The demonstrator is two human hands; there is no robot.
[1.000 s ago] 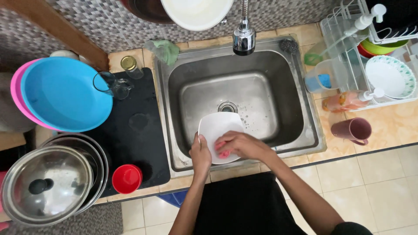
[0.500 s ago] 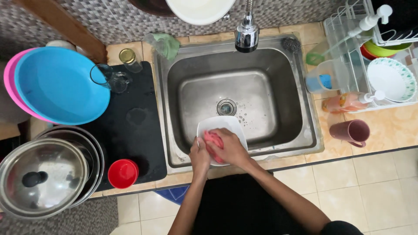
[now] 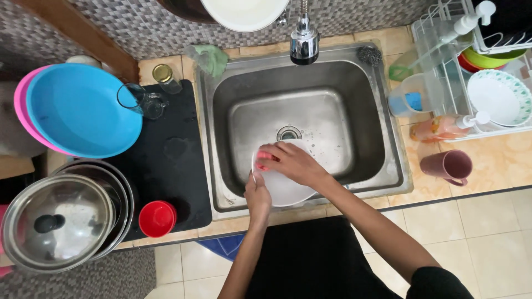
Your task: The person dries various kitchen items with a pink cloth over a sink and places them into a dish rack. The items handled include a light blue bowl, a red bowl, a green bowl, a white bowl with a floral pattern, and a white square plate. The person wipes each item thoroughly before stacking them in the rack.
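Over sink, hands half hiding plate, sponge

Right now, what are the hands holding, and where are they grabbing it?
The left hand grips a white plate by its left rim, over the sink. The right hand presses a pink sponge on the plate's upper left.
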